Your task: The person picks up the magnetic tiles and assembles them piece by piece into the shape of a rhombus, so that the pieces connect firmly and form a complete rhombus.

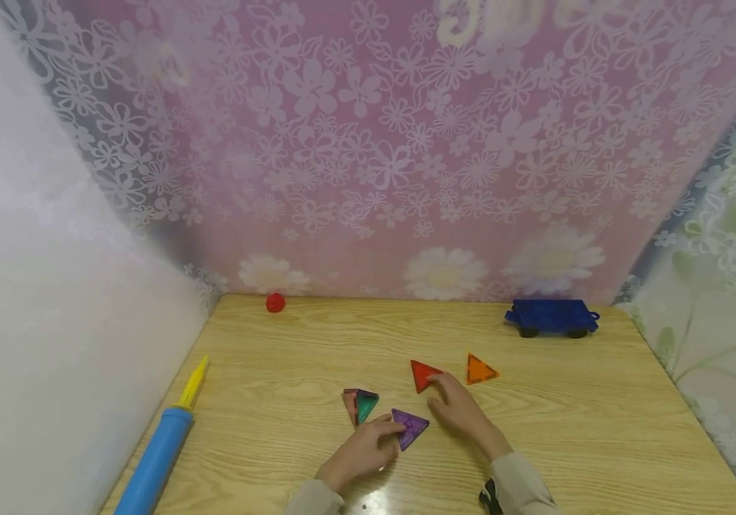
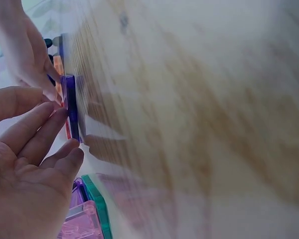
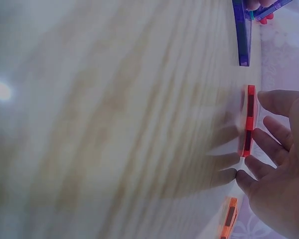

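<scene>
One purple triangle [image 1: 414, 430] is being touched by the fingertips of the left hand [image 1: 364, 449], whose fingers are being held fairly straight and loosely fanned. The triangle is lying on the table [image 1: 277, 357], just to the right of that hand and partly covered by its fingertips. A red triangle [image 1: 422, 375] is being touched at its near right edge by the right hand [image 1: 460, 409]; the thumb and fingers are being held apart, with nothing being gripped between them. The red triangle is being seen just beyond those fingertips and slightly to their left, while an orange triangle [image 1: 480, 370] is being left untouched beyond the right hand, to the right of the red one. A raised cluster [image 1: 365, 408] of pink, green and purple tiles is being seen just beyond the left hand, to the left of the purple triangle; whether it is being brushed by that hand's knuckles cannot be told.
</scene>
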Demonstrator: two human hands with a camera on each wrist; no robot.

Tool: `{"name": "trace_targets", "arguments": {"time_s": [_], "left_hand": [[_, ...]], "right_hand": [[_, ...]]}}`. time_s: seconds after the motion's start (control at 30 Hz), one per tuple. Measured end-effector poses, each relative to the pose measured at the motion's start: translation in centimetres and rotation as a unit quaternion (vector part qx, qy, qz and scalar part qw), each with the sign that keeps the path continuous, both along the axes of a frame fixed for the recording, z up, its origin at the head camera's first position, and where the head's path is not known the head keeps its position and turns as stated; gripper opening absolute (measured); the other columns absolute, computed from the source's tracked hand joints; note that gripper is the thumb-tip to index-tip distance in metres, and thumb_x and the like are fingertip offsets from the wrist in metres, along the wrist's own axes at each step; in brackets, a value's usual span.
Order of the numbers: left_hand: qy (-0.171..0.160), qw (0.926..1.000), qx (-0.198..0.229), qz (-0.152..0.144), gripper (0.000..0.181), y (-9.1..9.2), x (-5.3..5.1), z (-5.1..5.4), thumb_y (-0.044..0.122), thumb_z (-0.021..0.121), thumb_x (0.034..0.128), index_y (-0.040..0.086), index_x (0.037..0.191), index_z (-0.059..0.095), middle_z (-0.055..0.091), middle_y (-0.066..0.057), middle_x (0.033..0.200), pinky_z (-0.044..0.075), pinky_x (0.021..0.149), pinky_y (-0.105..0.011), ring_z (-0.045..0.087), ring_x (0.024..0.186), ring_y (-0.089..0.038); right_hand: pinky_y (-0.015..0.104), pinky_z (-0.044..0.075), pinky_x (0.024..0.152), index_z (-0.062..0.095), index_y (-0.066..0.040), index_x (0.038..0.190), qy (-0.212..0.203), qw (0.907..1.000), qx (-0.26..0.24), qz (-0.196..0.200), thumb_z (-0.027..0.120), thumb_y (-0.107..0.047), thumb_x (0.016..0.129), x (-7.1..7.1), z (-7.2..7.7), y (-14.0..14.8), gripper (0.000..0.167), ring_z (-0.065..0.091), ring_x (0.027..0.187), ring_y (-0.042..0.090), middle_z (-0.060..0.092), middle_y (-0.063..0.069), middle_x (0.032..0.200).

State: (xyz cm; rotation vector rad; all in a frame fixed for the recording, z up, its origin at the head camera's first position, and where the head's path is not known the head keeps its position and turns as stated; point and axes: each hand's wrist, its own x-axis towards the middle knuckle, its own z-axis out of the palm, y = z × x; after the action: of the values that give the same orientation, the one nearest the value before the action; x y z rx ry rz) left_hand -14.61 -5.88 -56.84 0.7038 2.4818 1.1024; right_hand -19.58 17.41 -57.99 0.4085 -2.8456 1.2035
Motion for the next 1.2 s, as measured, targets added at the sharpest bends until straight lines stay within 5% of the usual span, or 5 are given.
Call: {"name": "trace_targets", "arguments": {"time_s": [0.43,1.2], "left_hand": [[-0.003,0.9997,0.024,0.003,0.042,-0.3,0.0,0.0,0.011,0.058,0.0873,0.007,0.129,0.059,0.044,-0.020,0.142,0.046,0.094,-0.033,0.043,0.129,-0.037],[-0.010,0.9994,0.032,0.008,0.041,-0.3,-0.1,0.0,0.006,0.058,0.0870,0.006,0.128,0.059,0.045,-0.018,0.142,0.039,0.105,-0.045,0.042,0.131,-0.036]], "right_hand": [[0.052,0.038,0.102,0.058,-0.002,0.119,-0.005,0.9998,-0.014,-0.011,0.066,-0.006,0.086,2.1,0.2,1.2,0.033,0.052,0.119,0.036,0.059,0.014,0.120],[0.057,0.033,0.105,0.060,-0.007,0.120,-0.044,0.9976,-0.032,-0.043,0.066,-0.012,0.089,4.9,0.6,3.2,0.032,0.044,0.126,0.043,0.055,0.021,0.130]]}}
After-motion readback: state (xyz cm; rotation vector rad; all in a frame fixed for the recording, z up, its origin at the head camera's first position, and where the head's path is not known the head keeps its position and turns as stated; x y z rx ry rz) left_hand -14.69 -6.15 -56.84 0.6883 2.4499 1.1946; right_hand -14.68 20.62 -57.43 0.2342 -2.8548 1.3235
